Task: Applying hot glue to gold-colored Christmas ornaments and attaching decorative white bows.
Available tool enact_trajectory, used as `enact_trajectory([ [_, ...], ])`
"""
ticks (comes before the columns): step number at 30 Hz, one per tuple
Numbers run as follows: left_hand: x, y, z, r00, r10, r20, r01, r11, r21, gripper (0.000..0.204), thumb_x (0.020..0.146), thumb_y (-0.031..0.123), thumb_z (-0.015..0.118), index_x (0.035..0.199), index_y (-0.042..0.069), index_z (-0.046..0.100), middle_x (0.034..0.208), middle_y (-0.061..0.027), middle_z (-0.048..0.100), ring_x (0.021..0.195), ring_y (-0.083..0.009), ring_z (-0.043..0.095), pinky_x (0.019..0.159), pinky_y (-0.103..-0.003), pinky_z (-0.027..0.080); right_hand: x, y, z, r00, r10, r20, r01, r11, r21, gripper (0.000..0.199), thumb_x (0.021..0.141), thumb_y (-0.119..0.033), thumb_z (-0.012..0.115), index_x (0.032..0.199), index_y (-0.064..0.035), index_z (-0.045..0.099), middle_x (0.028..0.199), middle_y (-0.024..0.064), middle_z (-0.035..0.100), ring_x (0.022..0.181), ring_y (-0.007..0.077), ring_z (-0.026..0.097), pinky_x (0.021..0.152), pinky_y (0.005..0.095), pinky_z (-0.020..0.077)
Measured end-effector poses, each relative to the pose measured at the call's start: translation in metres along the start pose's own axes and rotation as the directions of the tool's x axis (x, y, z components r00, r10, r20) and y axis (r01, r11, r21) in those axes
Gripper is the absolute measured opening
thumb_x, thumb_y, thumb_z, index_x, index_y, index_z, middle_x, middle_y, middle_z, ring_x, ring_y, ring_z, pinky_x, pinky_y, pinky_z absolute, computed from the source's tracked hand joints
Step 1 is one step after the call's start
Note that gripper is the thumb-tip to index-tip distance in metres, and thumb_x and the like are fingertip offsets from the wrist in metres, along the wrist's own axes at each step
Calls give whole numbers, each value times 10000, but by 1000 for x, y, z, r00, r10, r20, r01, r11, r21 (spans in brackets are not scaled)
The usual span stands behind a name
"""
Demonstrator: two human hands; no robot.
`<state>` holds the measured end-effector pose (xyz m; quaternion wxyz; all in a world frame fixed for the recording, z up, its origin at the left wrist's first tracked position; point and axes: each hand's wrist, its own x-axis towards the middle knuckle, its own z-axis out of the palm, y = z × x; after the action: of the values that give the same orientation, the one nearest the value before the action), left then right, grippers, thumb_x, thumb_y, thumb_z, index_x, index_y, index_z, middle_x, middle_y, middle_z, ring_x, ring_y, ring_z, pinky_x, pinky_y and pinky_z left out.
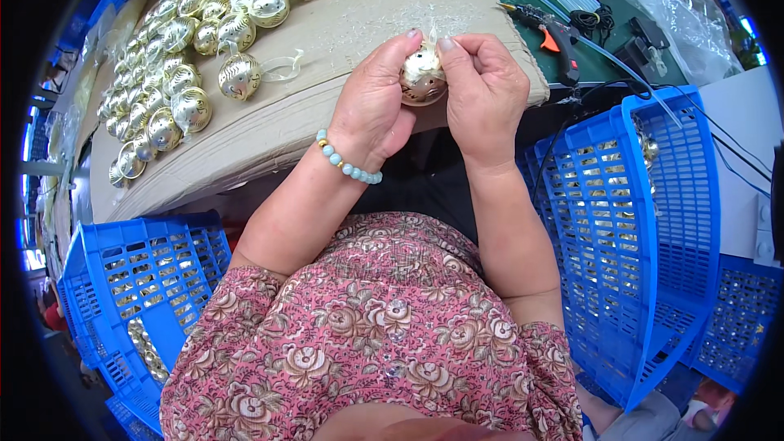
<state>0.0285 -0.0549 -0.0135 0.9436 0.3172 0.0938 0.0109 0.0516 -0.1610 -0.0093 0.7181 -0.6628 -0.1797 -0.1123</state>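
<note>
While both hands meet just over the near edge of the cardboard [351,37], a single gold bauble [423,91] sits between them, its rounded lower part bare and facing the body. The left hand [374,88] grips the bauble from the left, one fingertip reaching up beside its top and the palm alongside its left edge. The right hand [485,86] closes on it from the other side, with the thumb laid against the upper right of the ball and the remaining fingers curled in behind the thumb. A pale sheer ribbon [432,31] rises from the top, between the fingertips of the two hands; whether any finger pinches it, I cannot tell. A bracelet [349,168] of pale blue beads circles the left wrist. Well to the left, many finished-looking baubles [237,31] lie in rows on the cardboard, ribbons attached. To the right rests a black tool with an orange trigger [550,40], near coiled black cable [594,23]. Blue crates [603,224] stand at either side of the lap.
</note>
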Motion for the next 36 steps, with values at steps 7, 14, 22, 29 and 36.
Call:
enact_trajectory([
  [7, -3, 4, 3, 999, 35, 19, -35, 999, -4, 391, 964, 409, 418, 992, 33, 522, 879, -78, 602, 783, -221, 618, 761, -364, 527, 9, -1, -13, 980, 162, -119, -141, 976, 168, 216, 884, -176, 590, 855, 37, 596, 602, -7, 536, 575, 55, 481, 554, 211, 415],
  [14, -13, 6, 10, 970, -6, 242, 19, 998, -52, 762, 907, 627, 291, 1305, -23, 279, 1190, -182, 480, 1104, -283, 500, 959, -398, 426, -10, 3, -15, 954, -282, 99, 299, 907, -296, 679, 704, -220, 769, 1245, 37, 451, 1072, 140, 540, 967, 214, 500, 829, 323, 439],
  [22, -56, 72, -17, 632, 632, 448, -679, 173, 713, 170, 885, 91, 577, 1023, 9, 634, 945, -38, 629, 897, -97, 557, 770, -228, 456, 8, -43, -126, 748, -596, -291, 135, 566, -813, 528, 711, -103, 779, 1159, 45, 543, 1228, 159, 505, 951, 196, 560, 800, 296, 473],
  [29, -66, 122, -97, 549, 718, 427, -106, -446, 889, 286, 772, 151, 672, 1040, 68, 616, 943, -96, 605, 853, -206, 576, 763, -315, 460, 14, -54, -220, 631, -765, -133, -226, -16, -974, 441, 763, -331, 727, 1036, 8, 654, 960, 164, 667, 870, 263, 640, 764, 321, 503],
  [36, -36, 110, -79, 751, 632, 193, -165, -103, 981, 367, 781, 211, 667, 1104, 63, 576, 992, -77, 593, 849, -170, 582, 739, -299, 475, 24, -30, -27, 770, -555, 314, 636, 701, -322, 246, 764, -102, 707, 986, -21, 636, 976, 120, 644, 894, 247, 615, 810, 316, 476],
])
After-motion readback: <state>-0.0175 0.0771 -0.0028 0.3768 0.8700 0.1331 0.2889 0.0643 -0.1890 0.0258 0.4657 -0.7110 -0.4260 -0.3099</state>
